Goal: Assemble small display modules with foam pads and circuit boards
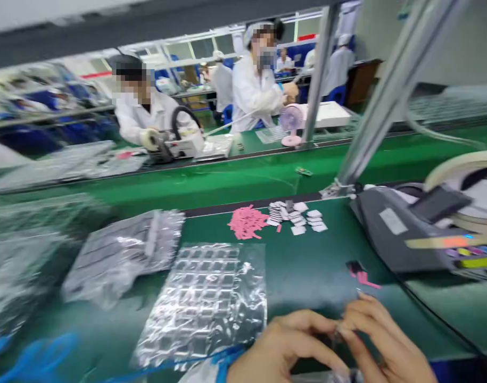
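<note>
My left hand (pixel 281 343) and my right hand (pixel 382 343) meet at the lower right of the head view. Their fingertips pinch together around something small, partly hidden and blurred, so its kind does not show. A blue band (pixel 223 361) circles my left wrist. Just beyond my right hand lie a small black piece (pixel 354 267) and some pink strips (pixel 363 279). To the left of my hands, a clear plastic tray (pixel 205 287) with square pockets rests flat on the green bench (pixel 303 271). Farther back sit a pile of pink strips (pixel 248 221) and several small white pieces (pixel 299 230).
A plastic bag with grey contents (pixel 123 244) and stacked clear trays (pixel 23 271) occupy the left. At right stand a grey tape dispenser (pixel 395 229) and a black cable (pixel 430 314). A metal post (pixel 381 96) rises behind; co-workers in white sit beyond the green ledge (pixel 235 183).
</note>
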Demonstrator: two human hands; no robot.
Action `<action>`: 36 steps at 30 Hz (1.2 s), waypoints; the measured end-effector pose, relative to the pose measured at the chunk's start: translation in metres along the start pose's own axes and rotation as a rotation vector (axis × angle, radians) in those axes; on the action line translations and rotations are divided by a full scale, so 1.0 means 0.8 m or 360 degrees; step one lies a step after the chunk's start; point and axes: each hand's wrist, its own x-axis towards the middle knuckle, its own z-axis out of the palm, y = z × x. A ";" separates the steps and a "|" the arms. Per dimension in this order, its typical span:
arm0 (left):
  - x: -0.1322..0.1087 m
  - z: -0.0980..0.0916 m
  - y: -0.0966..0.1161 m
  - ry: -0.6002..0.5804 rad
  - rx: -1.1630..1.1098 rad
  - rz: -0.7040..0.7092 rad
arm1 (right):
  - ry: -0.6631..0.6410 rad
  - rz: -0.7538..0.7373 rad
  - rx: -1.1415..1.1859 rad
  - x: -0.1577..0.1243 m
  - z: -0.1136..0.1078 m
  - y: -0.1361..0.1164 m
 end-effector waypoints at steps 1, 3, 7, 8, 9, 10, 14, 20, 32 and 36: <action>0.002 -0.001 0.000 0.0009 -0.0024 0.0011 | -0.0033 -0.0021 -0.0072 0.004 0.000 -0.003; 0.005 0.000 0.000 0.0016 -0.0142 -0.0012 | -0.0061 0.0001 -0.0137 0.008 0.000 -0.007; 0.009 0.007 0.004 0.0092 -0.0399 -0.0112 | -0.0166 0.0003 -0.0189 0.007 0.002 -0.010; 0.010 0.009 0.004 0.0129 -0.0445 -0.0135 | -0.0181 -0.0017 -0.0204 0.006 0.002 -0.010; 0.010 0.010 0.003 0.0161 -0.0490 -0.0165 | -0.0183 -0.0040 -0.0218 0.005 0.003 -0.011; 0.010 0.011 0.002 0.0188 -0.0541 -0.0189 | -0.0169 -0.0058 -0.0228 0.003 0.003 -0.011; 0.006 0.013 -0.001 0.0325 -0.0789 -0.0290 | -0.0133 -0.0084 -0.0166 -0.004 -0.005 -0.011; 0.010 0.007 0.005 0.0395 -0.1332 -0.0326 | -0.0417 0.0159 0.0386 -0.016 -0.024 -0.020; 0.011 0.017 0.015 0.0224 -0.1633 -0.0358 | -0.0298 0.0346 0.0009 -0.012 -0.034 -0.004; 0.011 0.024 0.018 0.0163 -0.1644 -0.0354 | -0.0270 0.0187 0.0081 0.023 -0.054 -0.029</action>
